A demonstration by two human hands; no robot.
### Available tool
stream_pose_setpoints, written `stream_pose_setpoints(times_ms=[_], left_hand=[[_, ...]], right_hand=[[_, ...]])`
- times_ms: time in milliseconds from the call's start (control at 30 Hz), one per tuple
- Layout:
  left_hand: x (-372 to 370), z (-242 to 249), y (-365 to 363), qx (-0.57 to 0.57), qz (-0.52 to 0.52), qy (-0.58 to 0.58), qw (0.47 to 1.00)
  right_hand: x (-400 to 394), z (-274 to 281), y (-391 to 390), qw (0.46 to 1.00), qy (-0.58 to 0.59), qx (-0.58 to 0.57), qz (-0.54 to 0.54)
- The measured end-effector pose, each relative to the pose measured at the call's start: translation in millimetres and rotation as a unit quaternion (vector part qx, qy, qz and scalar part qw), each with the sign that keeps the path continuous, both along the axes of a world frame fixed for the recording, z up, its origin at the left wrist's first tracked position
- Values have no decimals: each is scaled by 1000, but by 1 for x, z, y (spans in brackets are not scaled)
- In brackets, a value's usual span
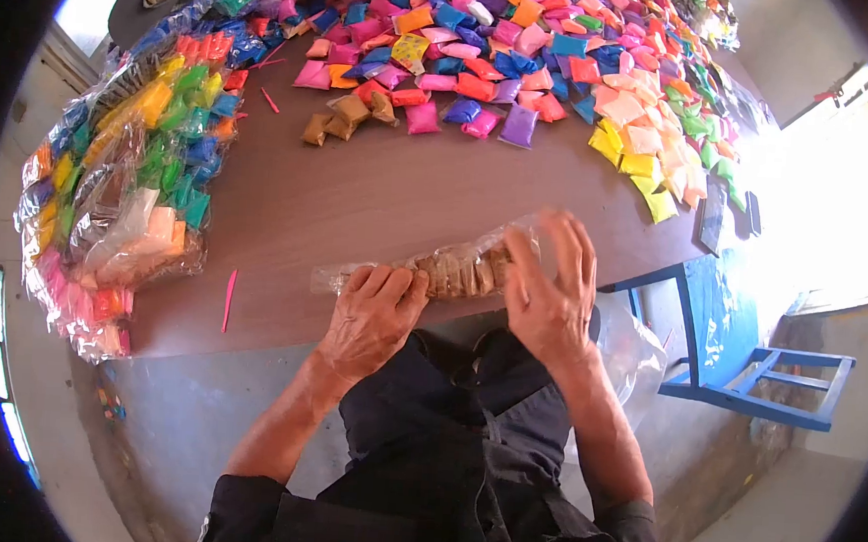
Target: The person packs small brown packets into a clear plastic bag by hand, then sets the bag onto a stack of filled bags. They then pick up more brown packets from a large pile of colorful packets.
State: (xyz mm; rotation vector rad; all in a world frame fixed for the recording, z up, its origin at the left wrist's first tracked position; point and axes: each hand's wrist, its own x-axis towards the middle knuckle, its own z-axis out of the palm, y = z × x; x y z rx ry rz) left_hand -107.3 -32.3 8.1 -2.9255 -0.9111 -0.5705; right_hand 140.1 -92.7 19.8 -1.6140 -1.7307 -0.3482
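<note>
Clock directions are read from the bag, with twelve o'clock at the far side of the table. A long clear plastic bag of stacked brown packets [459, 273] is located at the near edge of a brown tabletop [359, 192], its long axis running roughly from nine to two. Left hand [377, 312]: at the bag's nine o'clock end, fingers curled and pressed together, gripping the plastic. Right hand [554, 308]: at the three o'clock end, fingers raised and spread, blurred; contact with the bag cannot be determined.

A thin pink strip [229, 300] lies between eight and nine. Loose small brown packets [349, 117] sit near eleven, adjoining a broad heap of multicoloured pillow-shaped packets [487, 46] at twelve. Yellow packets [644, 167] and peach packets [642, 115] lie toward one to two. Clear bags filled with coloured packets [152, 174] are massed at nine to ten. A blue-painted chair [719, 318] stands past three, beside the table.
</note>
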Motion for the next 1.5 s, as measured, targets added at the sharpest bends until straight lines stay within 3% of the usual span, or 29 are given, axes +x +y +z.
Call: stream_pose_setpoints(times_ms=[267,367,567,867,967,1367,1500], left_hand=[[2,3,1,-2,-1,-3,1000],[2,3,1,-6,-4,-11,1000],[3,8,2,-20,-5,-21,1000],[4,10,3,-25,1,-5,1000],[5,10,0,-32,11,5,999],[4,2,-1,-20,14,11,1000],[5,1,-1,-8,12,3,1000]], right_hand=[[34,-1,21,983,141,-107,42],[39,3,26,985,104,-98,96],[39,-14,30,985,142,-72,66],[40,-27,20,994,89,28,62],[41,-44,14,988,133,15,79],[57,-55,3,982,103,-9,155],[56,-47,-2,979,116,-83,146]])
